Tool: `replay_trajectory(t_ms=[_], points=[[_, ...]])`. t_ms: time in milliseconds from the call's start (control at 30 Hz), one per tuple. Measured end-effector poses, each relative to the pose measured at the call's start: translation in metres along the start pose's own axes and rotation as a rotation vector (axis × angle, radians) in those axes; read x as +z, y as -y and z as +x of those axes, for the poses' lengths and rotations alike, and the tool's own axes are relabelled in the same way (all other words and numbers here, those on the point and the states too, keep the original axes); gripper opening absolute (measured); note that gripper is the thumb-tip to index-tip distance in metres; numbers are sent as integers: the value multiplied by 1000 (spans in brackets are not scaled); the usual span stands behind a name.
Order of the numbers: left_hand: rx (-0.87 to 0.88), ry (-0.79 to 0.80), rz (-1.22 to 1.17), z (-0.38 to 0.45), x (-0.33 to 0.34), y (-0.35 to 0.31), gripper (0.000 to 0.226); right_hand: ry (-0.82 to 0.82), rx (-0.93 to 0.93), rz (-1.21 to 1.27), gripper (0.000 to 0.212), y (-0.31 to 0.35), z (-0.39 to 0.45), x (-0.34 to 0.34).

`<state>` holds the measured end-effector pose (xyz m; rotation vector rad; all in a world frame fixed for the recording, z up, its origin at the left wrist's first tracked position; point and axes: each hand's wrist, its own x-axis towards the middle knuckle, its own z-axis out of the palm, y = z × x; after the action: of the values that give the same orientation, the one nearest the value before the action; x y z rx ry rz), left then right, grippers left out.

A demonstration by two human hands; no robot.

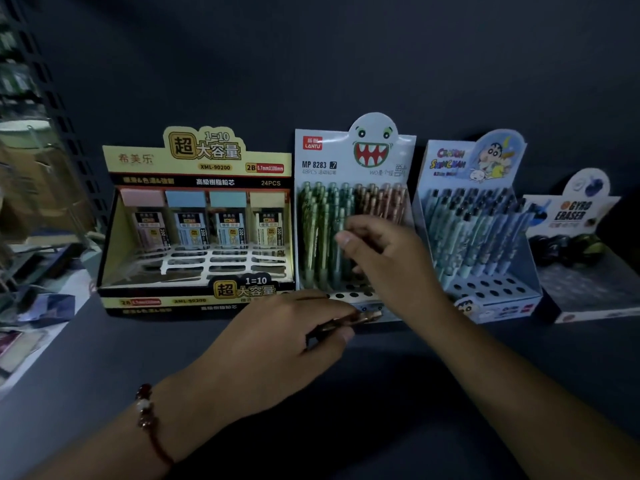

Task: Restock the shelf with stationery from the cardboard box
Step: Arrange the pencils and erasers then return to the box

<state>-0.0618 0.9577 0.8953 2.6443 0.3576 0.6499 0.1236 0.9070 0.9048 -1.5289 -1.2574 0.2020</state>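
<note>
The left hand point(277, 336) pinches brown mechanical pencils point(360, 317) just below the monster display box point(353, 161), while the right hand's point(381, 258) grip, loosely curled, looks empty above; a clumsy insert could topple neighbouring pencils.

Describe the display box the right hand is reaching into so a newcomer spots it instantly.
Four display boxes line the dark shelf. The second from the left is the one, the white LANTU box. Only it has a grinning monster face on top.
</note>
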Motion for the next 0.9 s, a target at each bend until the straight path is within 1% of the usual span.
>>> replay_trajectory(t_ms=[67,167,200,233,333,367,400,467,500,600,633,700,767,833,900], points=[[-21,-30,-20,0,0,0,30,-3,8,49,15,3,-1,-1],[-83,-110,-92,2,-3,0,33,-42,16,145,9,11,-4,-12],[-104,-146,-121,2,-4,0,31,-24,14,159,9,15,-5,-18],[-126,-181,-150,2,-5,0,28,50,19,170,9,18,-6,-24],[-179,-231,-224,4,-6,0,16,486,79,121,22,25,-9,-40],[-182,-234,-232,4,-5,0,15,562,71,84,24,25,-11,-42],[-178,-232,-225,5,-4,-1,14,563,49,69,25,25,-14,-42],[-158,-222,-186,4,-3,-1,15,457,26,109,22,22,-19,-43],[-144,-220,-159,4,-3,-1,17,393,33,169,19,20,-20,-45],[-108,-207,-30,2,-5,-1,27,166,78,437,8,17,-21,-60],[-95,-203,5,2,-5,-2,27,91,86,515,7,18,-21,-66],[-57,-193,56,0,-3,-3,30,-38,98,607,17,22,-22,-77],[-25,-149,89,-1,2,-4,32,-125,105,567,18,29,-23,-86],[22,-69,140,-2,6,-5,34,-189,88,414,8,31,-23,-92],[67,32,207,-2,11,-7,41,-254,67,267,6,30,-22,-95]])
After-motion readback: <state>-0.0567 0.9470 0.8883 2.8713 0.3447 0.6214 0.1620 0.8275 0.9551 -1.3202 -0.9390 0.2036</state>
